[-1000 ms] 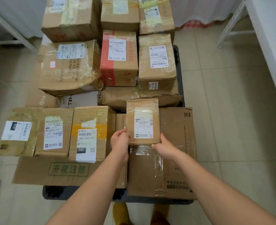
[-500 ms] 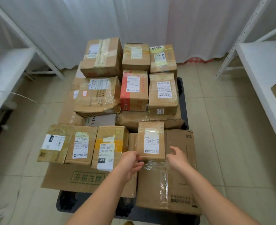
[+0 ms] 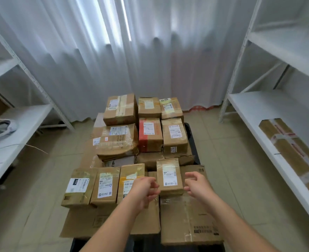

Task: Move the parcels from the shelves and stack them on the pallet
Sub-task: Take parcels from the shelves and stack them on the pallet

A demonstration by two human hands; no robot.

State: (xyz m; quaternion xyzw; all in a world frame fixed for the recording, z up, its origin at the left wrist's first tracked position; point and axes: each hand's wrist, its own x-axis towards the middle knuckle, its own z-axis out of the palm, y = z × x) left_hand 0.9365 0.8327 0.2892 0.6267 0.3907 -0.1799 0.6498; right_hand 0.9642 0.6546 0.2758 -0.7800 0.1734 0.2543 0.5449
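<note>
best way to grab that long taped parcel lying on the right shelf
Grip the long taped parcel across its narrow width near the middle, a hand on each long side, coming from the shelf's open aisle edge. It lies flat and long, so an end grip would likely tip.

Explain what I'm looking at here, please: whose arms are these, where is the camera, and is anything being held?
The camera sits on a person's head, looking forward and down, so the two bare arms are the wearer's own. The left hand and right hand hang loosely curled on either side of a small parcel and hold nothing. That parcel rests on a large taped box, part of a stack of cardboard parcels on a dark pallet on the tiled floor. White shelves stand on both sides; the right shelf carries one long parcel not yet moved.
</note>
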